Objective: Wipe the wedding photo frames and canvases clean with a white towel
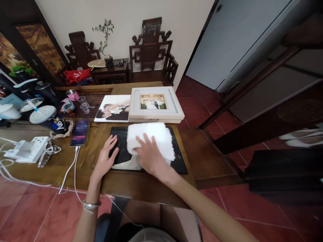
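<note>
A dark photo panel lies flat on the wooden table in front of me. A folded white towel rests on top of it. My right hand lies flat on the towel's near edge, fingers stretched out. My left hand is spread open on the panel's left edge, holding it down. A bracelet sits on my left wrist.
Behind the panel lie a framed photo and an unframed print. To the left are a phone on a charging cable, a white power strip, cups and a lidded drink. Carved chairs stand by the wall; a wooden railing runs on the right.
</note>
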Action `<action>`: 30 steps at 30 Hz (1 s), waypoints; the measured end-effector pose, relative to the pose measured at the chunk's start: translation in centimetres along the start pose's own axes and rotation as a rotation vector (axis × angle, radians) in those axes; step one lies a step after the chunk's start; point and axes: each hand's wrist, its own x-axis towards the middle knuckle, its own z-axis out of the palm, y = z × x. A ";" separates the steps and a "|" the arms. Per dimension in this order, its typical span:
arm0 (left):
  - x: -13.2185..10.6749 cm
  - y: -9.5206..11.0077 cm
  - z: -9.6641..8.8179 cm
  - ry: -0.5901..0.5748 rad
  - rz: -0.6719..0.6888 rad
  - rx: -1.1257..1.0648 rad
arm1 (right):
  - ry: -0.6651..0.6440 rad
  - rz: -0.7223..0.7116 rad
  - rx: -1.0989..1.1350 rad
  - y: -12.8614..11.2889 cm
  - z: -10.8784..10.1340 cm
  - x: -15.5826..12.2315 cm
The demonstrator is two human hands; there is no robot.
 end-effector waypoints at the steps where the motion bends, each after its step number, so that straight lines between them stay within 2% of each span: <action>1: 0.0 0.0 0.0 0.003 0.000 0.005 | -0.022 -0.034 0.009 -1.1 0.1 -0.1; 3: -0.1 -0.1 0.1 0.001 0.017 0.030 | -0.033 -0.112 0.051 -2.9 0.6 -1.6; 5: 0.0 -0.1 0.1 -0.010 0.036 0.055 | -0.010 -0.176 0.112 -3.7 1.4 -4.3; 8: 0.3 -0.1 0.1 -0.035 0.053 0.073 | 0.054 -0.215 0.203 -2.8 2.3 -8.1; 10: 0.4 -0.1 0.2 -0.045 0.060 0.078 | 0.097 -0.182 0.233 -1.2 2.4 -9.1; 12: 0.5 -0.1 0.3 -0.045 0.064 0.077 | 0.118 -0.122 0.219 0.4 1.8 -8.5; 15: 0.5 0.0 0.3 -0.038 0.061 0.063 | 0.086 -0.019 0.125 1.3 0.6 -5.2; 18: 0.4 0.3 0.0 0.006 0.020 0.010 | 0.019 0.020 0.043 -0.5 -0.2 -1.3; 21: 0.3 0.7 -0.5 0.118 -0.028 -0.070 | 0.003 -0.137 0.036 -3.3 0.1 0.6; 24: 0.1 0.9 -0.7 0.181 -0.012 -0.100 | 0.015 -0.355 0.065 -4.9 0.7 -0.6; 26: 0.1 1.0 -0.5 0.169 0.011 -0.092 | -0.013 -0.423 0.107 -4.7 0.9 -2.6; 28: 0.0 1.1 -0.3 0.122 0.030 -0.061 | -0.041 -0.403 0.159 -3.6 0.9 -4.9; 30: 0.0 1.2 -0.1 0.054 0.036 -0.015 | -0.037 -0.313 0.205 -1.9 0.6 -6.7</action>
